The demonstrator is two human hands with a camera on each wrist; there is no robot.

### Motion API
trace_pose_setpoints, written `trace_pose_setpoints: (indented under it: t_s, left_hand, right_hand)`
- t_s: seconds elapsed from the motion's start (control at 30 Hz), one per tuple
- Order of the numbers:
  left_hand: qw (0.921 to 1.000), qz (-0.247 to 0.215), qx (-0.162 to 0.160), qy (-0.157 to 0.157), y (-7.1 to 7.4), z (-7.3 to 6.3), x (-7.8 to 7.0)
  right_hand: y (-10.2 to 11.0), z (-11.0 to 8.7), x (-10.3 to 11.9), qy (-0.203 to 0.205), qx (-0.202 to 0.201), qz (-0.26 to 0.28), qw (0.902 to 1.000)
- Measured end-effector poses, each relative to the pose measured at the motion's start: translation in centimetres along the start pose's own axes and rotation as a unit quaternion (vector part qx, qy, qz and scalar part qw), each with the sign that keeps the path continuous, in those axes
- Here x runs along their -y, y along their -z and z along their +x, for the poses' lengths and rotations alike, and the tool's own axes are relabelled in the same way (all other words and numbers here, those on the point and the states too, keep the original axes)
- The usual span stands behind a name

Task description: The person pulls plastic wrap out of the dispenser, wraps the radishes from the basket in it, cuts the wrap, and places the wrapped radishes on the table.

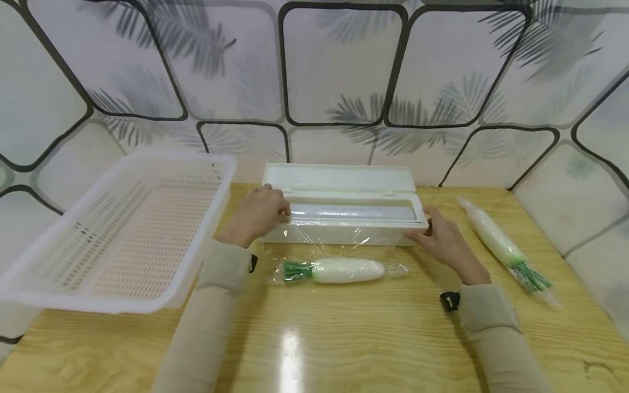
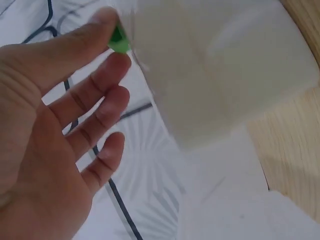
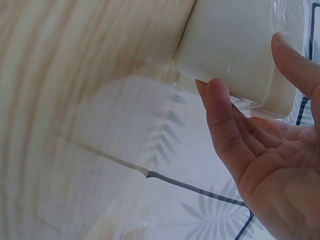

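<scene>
A white cling film dispenser (image 1: 339, 234) stands with its lid (image 1: 339, 177) tipped back, a film roll (image 1: 351, 212) inside. Clear film (image 1: 339, 237) hangs over its front. At the box's left end, my left hand (image 1: 260, 214) pinches a small green slider (image 2: 119, 40) between thumb and index finger; the other fingers are loosely bent. My right hand (image 1: 444, 240) grips the right end, thumb on the front and fingers behind. Just in front of the box lies a white radish (image 1: 349, 270) with green stems, film around it.
A large white plastic basket (image 1: 223, 202) stands at the left. Another film-wrapped white radish (image 1: 496, 234) lies on the wooden table (image 1: 363, 338) at the right. A patterned wall (image 1: 344, 71) rises behind the table.
</scene>
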State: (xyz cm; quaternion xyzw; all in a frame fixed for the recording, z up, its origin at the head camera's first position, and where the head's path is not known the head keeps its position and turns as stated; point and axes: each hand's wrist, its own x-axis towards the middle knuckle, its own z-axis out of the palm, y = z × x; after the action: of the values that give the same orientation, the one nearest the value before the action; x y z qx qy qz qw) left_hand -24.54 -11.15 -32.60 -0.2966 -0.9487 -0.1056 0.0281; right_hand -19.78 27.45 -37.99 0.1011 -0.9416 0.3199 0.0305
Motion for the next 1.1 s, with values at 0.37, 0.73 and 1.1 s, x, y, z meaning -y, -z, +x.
trace_pose_setpoints:
  t_s: [0.37, 0.73, 1.1]
  left_hand:
    - [0.9933, 0.008, -0.046, 0.106, 0.5, -2.9, 1.8]
    - [0.993, -0.02, -0.096, 0.066, -0.3, -3.4, 2.3]
    - [0.9956, -0.016, -0.082, 0.042, -0.1, -4.3, 1.8]
  right_hand:
    - [0.1, 0.1, 0.1, -0.003, -0.002, 0.001, 1.0]
    - [0.4, 0.3, -0.1, -0.024, 0.007, 0.012, 0.9996]
    - [2.3, 0.1, -0.6, 0.001, 0.095, 0.043, 0.9945]
